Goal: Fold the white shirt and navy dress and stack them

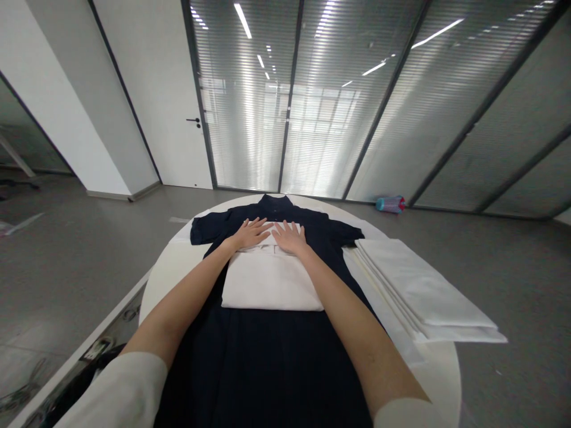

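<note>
A dark navy short-sleeved garment (276, 345) with a collar is spread out flat, its collar at the far side. On top of its middle lies a folded white garment (273, 279). My left hand (252, 233) rests flat on the upper left part of the white garment, fingers spread. Beside it, my right hand (289, 236) presses on the upper right part, with its fingers also spread. A small gap separates the two hands. Neither one grips anything.
A round white table (167, 267) carries the garments. To the right, a stack of folded white sheets (419, 285) hangs over the table edge. A blue and pink bag-like object (391, 204) is on the floor by the glass wall. A white door (160, 89) stands behind.
</note>
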Motion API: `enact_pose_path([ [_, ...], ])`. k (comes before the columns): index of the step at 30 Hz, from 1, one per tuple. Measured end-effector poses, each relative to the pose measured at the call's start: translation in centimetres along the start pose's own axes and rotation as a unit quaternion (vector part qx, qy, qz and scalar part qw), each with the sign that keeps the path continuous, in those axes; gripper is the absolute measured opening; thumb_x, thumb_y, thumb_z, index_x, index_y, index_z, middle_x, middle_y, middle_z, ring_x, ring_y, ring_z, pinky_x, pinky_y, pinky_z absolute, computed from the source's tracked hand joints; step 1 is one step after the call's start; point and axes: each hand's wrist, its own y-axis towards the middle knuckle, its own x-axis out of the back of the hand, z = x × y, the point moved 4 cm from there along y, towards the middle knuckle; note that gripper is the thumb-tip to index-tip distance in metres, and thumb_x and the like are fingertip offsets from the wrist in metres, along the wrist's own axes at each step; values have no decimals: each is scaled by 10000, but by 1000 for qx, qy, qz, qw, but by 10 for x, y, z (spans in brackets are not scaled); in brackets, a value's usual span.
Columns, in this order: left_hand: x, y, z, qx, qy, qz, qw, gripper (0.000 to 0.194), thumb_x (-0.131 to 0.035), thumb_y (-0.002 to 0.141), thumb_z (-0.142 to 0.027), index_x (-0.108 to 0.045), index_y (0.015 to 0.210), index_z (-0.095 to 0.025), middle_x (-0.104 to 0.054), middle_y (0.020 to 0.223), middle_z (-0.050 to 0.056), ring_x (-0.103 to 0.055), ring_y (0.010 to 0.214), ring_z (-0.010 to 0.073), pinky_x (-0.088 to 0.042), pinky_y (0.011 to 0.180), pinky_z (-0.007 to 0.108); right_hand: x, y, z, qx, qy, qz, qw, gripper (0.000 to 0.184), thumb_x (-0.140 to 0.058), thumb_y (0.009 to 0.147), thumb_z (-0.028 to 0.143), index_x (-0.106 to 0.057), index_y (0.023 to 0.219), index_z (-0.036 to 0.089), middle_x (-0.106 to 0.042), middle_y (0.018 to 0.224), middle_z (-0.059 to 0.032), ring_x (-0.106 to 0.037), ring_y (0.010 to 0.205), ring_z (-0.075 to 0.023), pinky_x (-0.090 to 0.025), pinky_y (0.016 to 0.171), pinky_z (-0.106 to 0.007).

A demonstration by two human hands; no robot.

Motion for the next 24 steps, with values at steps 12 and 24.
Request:
enact_pose_path([
  [12, 2, -7, -1, -21, 14, -14, 1000, 502, -584, 921, -460, -562, 1400, -312, -353, 1597, 53, -195, 1521, 275, 19, 1222, 478, -11, -12, -30, 8, 49, -52, 997, 782, -325, 963, 687, -320, 1563, 186, -117, 1658, -146, -64, 1531, -309, -11, 1193, -594],
  [24, 54, -97, -31, -79, -27, -122, 989, 220, -619, 892, -330, -751, 1033, -226, -710, 1108, 100, -615, 1147, 270, -412, 1112, 370, 40, -99, -61, 145, 115, -147, 972, 318, -546, 907, 265, -678, 1180, 168, -642, 1185, -130, -599, 1125, -242, -433, 1035, -363],
])
